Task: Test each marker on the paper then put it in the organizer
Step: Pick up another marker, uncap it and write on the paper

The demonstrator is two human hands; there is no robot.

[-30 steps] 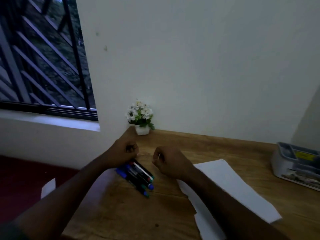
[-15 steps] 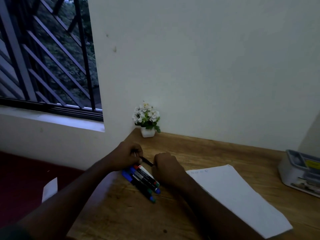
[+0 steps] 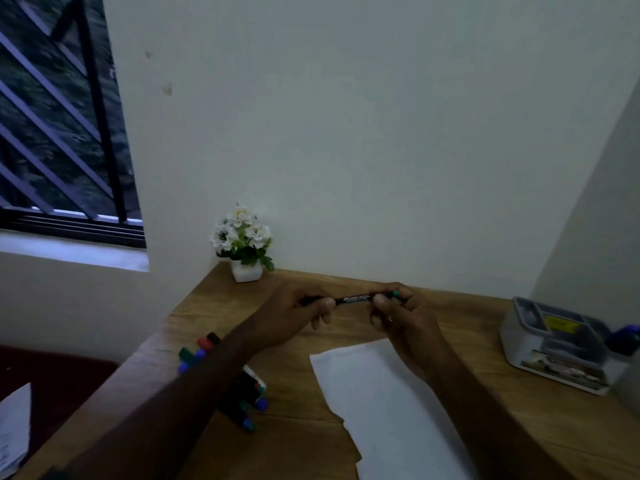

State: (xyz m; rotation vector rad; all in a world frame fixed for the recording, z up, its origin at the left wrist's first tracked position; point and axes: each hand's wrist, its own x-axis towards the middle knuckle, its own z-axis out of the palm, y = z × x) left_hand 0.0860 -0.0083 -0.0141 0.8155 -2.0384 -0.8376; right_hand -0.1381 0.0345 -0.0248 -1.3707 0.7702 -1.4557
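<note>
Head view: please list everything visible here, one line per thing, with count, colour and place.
held marker: one, black with a green end, above the desk between both hands
loose markers: a cluster, count unclear, blue, green and red ends, left part of desk, partly under the left forearm
paper: one white sheet, middle of desk
organizer: one, grey, right end of desk
flower pot: one, white with white flowers, back left corner of desk
desk: one, wooden
window: one, dark bars, upper left
left hand: grips the marker's left end
right hand: grips its green end
</note>
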